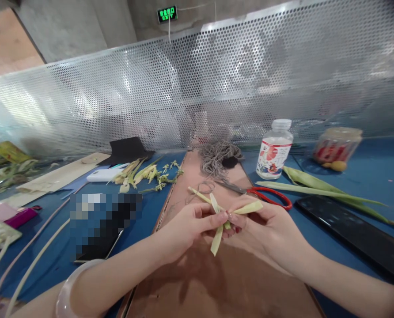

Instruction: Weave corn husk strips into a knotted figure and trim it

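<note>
A blue bench (382,168) carries a long brown board (250,287). Above the board, the left hand (192,224) and right hand (265,226) meet, just short of red-handled scissors (249,191); each grip pinches pale green leaf strips (250,207), crossing one another.

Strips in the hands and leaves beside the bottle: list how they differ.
The strips are short; the leaves are much longer. The strips are pale; the leaves are partly deeper green. The left hand and right hand hold the strips; the leaves lie on the blue table. Both look like plant material.
</note>
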The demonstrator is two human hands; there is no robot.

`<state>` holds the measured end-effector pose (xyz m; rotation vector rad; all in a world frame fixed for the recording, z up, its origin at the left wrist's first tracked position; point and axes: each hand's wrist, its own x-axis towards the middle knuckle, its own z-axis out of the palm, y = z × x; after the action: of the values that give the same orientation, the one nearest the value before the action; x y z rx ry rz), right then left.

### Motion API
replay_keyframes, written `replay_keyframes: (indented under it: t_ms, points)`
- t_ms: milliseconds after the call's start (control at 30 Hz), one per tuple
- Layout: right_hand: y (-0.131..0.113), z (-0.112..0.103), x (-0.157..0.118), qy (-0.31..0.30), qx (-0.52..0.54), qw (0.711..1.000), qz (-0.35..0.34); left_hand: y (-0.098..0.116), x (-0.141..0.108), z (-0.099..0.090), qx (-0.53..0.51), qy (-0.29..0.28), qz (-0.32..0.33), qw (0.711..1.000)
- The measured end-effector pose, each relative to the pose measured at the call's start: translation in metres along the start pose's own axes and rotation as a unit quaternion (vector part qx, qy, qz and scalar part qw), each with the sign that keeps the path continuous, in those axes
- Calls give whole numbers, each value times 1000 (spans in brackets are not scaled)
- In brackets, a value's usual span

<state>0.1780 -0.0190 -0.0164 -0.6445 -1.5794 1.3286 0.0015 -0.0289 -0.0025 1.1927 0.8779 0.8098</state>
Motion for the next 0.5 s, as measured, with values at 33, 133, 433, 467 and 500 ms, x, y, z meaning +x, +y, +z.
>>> replay_keyframes:
  t_ms: [33,133,433,467,500]
  points:
    - [0,0,-1,-10,-1,1000,-6,1,-1,-1,-6,0,-5,1000]
    - [0,0,-3,-15,-48,998,-34,3,-1,-4,-17,5,-16,1000]
    - [0,-2,-1,12,-80,996,-29,5,-1,-6,-2,22,4,1000]
    - [0,-2,-1,8,-69,997,-16,5,-1,-5,4,24,10,1000]
    - [1,-3,-2,2,-58,998,0,5,-1,-5,14,26,17,999]
